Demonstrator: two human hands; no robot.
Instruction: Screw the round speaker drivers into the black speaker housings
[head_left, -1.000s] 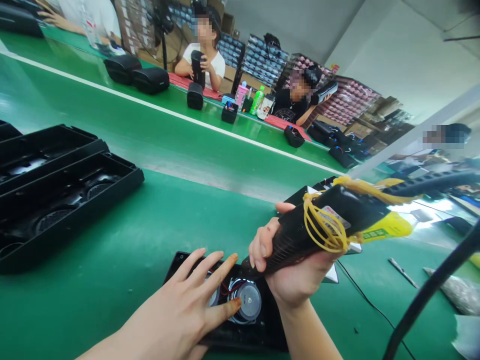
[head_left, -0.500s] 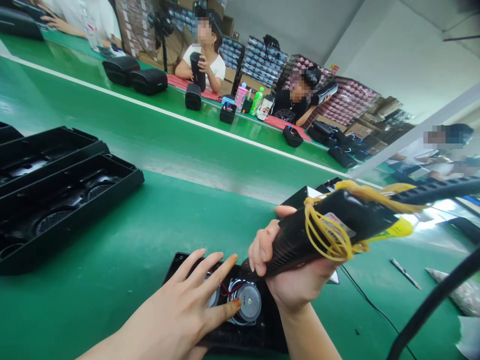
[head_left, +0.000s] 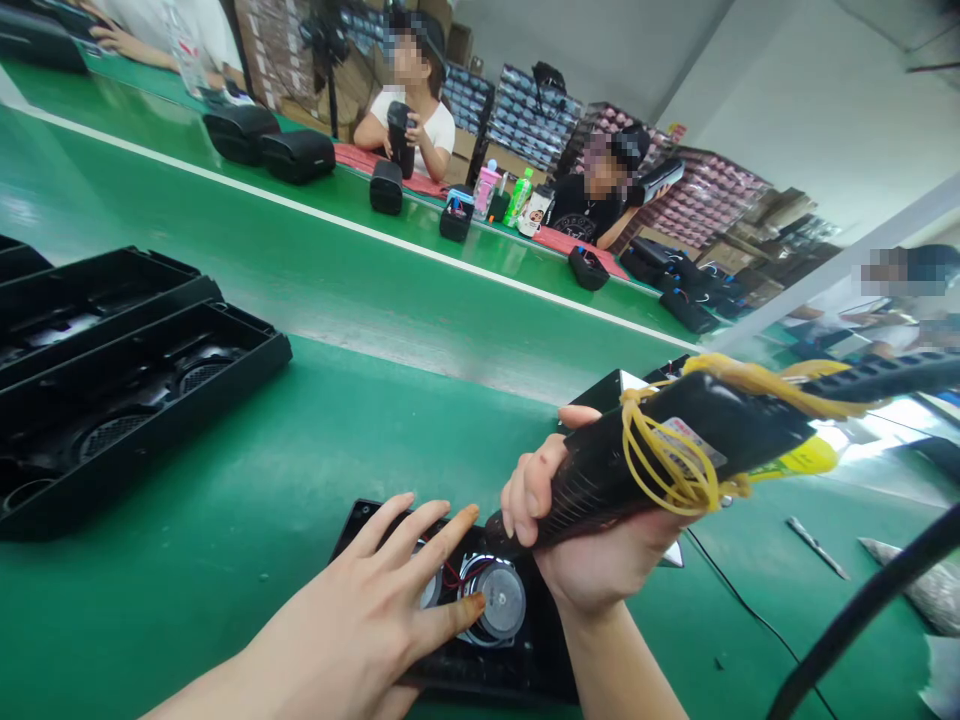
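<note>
My right hand (head_left: 585, 530) is wrapped round a black electric screwdriver (head_left: 592, 490), which has yellow rubber bands and a cable at its back end. The tool slants down to the left, its tip over a black speaker housing (head_left: 480, 680) on the green bench. What the tip touches is hidden. Across the left part of this housing lies my left hand (head_left: 375, 590), fingers spread, thumb against a round silver speaker driver (head_left: 501, 603). A second driver (head_left: 430, 588) is partly covered by my left fingers. Thin red wires (head_left: 454, 575) run between the drivers.
Open black housings (head_left: 150, 400) with round grilles lie at the left. A thick black cable (head_left: 862, 620) hangs at the right, near a pen (head_left: 817, 548) and a bag of small parts (head_left: 911, 580). Co-workers sit across the green bench (head_left: 315, 420), handling black speakers.
My right hand and the screwdriver have shifted very slightly right in the picture, as has the surrounding scene. My left hand stays spread on the housing. A co-worker tilts a black speaker differently.
</note>
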